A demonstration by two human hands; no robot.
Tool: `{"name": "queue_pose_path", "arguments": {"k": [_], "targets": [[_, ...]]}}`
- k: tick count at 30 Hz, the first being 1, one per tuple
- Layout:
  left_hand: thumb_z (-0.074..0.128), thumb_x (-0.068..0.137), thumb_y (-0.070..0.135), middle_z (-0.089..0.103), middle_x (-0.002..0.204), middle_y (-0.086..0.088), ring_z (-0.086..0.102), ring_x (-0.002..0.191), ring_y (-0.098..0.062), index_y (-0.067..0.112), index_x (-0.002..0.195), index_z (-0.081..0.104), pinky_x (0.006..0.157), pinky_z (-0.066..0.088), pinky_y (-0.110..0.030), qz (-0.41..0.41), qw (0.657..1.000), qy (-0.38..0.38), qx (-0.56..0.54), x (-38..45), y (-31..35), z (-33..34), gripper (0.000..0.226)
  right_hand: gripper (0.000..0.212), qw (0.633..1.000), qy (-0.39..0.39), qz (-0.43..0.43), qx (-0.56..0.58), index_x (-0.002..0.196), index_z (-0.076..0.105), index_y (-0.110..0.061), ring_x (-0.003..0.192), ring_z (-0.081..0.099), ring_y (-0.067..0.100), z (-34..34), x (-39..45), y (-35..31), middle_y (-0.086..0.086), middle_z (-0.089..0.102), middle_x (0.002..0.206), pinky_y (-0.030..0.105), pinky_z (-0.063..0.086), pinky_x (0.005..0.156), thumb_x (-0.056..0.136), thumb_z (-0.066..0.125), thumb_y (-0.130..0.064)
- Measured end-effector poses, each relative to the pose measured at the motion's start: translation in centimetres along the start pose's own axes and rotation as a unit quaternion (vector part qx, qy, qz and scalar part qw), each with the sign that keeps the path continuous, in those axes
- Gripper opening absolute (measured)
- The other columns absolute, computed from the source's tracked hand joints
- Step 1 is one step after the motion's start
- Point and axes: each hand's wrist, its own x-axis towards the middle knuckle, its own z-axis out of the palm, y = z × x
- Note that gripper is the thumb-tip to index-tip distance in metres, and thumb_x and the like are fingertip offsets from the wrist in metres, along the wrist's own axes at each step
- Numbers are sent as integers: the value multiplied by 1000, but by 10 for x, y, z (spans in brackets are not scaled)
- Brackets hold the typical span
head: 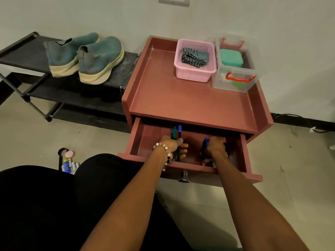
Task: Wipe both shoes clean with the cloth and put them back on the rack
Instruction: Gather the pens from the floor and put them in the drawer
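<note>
Shoes, both of them: left shoe [62, 55] and right shoe [100, 60] side by side on the black rack [21, 58] at ten o'clock. Striped cloth [194, 57] sits in the pink basket [194, 75] at one o'clock. Down in the open drawer [181, 168], left hand [172, 145] grips a bunch of markers [175, 132]; right hand [214, 146] clenches round a blue-capped marker [206, 141].
</note>
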Motion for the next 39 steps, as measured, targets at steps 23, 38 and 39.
{"name": "queue_pose_path", "arguments": {"k": [23, 38, 39], "targets": [[55, 96, 7, 69, 87, -11, 56, 49, -8, -1, 104, 59, 39, 38, -19, 32, 994, -25, 105, 6, 0, 6, 12, 11, 913, -128, -55, 384, 77, 67, -2, 59, 63, 17, 1, 2, -2, 8, 68, 65, 24, 53, 53, 73, 75, 4], [37, 101, 12, 60, 72, -8, 41, 48, -14, 6, 92, 54, 38, 36, -17, 1, 997, 64, -36, 10, 3, 0, 20, 19, 990, 117, -37, 66, 98, 64, 7, 95, 65, 38, 11, 18, -7, 27, 65, 107, 36, 52, 77, 84, 63, -6], [42, 100, 11, 57, 73, -7, 44, 51, -15, 5, 89, 56, 40, 42, -21, -4, 998, 59, -34, 8, 4, 0, 19, 12, 980, 100, -47, 163, 91, 65, 4, 81, 68, 34, 12, 15, -9, 25, 67, 103, 33, 55, 68, 84, 65, -4]]}}
